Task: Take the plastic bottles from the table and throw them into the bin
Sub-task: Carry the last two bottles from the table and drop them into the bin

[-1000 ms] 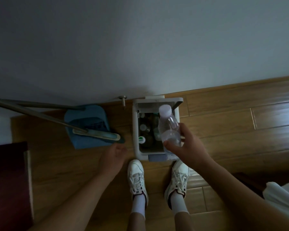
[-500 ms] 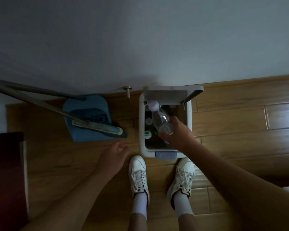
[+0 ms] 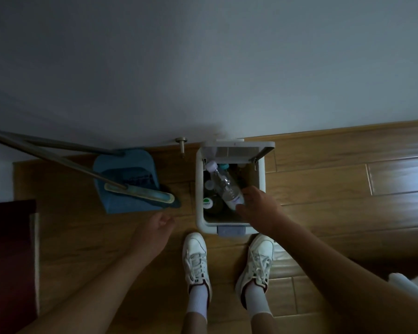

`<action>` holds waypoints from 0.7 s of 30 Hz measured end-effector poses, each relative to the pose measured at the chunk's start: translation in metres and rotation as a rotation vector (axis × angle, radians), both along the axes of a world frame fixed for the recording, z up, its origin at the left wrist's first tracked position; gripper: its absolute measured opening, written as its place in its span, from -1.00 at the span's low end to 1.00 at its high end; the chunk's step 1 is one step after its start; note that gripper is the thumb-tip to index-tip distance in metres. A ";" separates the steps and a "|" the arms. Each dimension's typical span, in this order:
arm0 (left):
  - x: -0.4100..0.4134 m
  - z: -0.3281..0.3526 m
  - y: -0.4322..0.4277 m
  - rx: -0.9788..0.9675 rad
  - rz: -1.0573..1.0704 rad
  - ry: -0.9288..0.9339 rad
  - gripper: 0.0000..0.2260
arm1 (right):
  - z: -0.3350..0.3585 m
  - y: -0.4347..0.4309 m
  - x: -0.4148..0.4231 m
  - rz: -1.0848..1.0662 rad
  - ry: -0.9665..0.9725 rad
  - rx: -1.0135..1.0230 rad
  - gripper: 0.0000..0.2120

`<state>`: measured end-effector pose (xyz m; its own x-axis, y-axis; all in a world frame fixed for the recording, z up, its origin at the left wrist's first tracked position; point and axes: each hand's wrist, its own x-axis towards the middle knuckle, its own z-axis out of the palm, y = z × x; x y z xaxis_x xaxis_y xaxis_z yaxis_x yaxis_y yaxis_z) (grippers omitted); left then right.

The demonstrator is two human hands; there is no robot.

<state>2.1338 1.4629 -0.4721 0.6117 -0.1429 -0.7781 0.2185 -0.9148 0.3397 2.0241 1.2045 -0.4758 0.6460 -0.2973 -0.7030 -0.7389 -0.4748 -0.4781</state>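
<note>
One clear bottle (image 3: 223, 186) lies tilted in the mouth of the bin (image 3: 199, 189), its cap toward the far left corner under the raised lid (image 3: 237, 150). The right grip (image 3: 258, 208) pinches its base between thumb and fingers. Several other bottles lie below it inside. The left grip (image 3: 152, 233) hangs loosely curled and holds nothing, just left of the bin and near a blue dustpan (image 3: 126, 169). The step in hand looks like the drop itself, with the bottle not yet let go. Next, the fingers probably need only loosen so it slides in cap first. Whether more bottles wait on the counter cannot be told, since it is out of view.
</note>
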 end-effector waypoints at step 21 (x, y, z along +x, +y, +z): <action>0.025 0.075 -0.019 -0.039 -0.053 -0.068 -0.80 | 0.123 -0.033 0.068 0.274 -0.318 -0.381 -0.62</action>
